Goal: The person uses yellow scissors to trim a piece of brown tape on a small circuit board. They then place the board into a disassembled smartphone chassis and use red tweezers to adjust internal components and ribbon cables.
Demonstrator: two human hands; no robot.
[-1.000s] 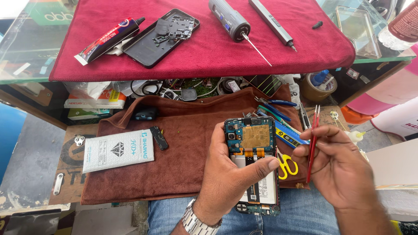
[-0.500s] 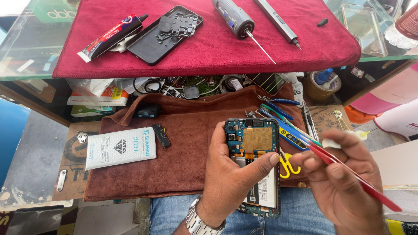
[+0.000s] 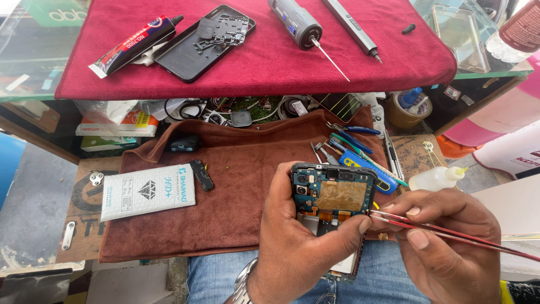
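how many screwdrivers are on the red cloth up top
2. A thick grey electric screwdriver lies near the middle of the red cloth, bit pointing down-right. A slim grey pen-style screwdriver lies just right of it. Others may sit out of view.

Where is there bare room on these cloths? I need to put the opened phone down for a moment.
The brown cloth is bare between the white battery and the left hand. The red cloth is bare along its front edge. The tool pile beside the opened phone is crowded.
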